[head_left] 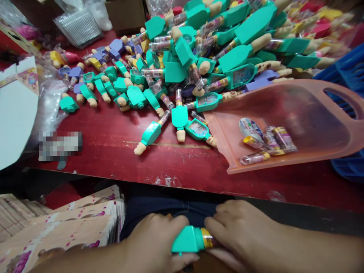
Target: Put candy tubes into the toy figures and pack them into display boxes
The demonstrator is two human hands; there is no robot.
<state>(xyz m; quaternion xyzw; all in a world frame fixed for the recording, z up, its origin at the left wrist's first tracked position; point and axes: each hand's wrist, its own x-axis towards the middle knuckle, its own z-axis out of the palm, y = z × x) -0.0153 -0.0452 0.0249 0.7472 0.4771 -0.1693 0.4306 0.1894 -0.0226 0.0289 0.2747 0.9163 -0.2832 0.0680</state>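
My left hand point(159, 237) is closed around a green plastic toy piece point(186, 239) at the bottom middle, over my lap. From the piece's right side juts a small clear tube with a gold band point(207, 238), and my right hand point(230, 227) grips it. Tube and green piece meet end to end; the tube's far part is hidden in my fingers. Across the table lies a large heap of similar green toys point(178, 72), many with a tube at one end and a beige tip at the other. One such green toy point(152, 132) lies nearest the front edge.
An orange scoop point(315, 148) with several small tubes rests on the red table point(108, 132). Blue baskets point(347, 68) stand at the right. Printed cards point(76, 231) are stacked at lower left; a white sheet point(17, 113) lies above them. Purple toys point(116, 45) sit further back.
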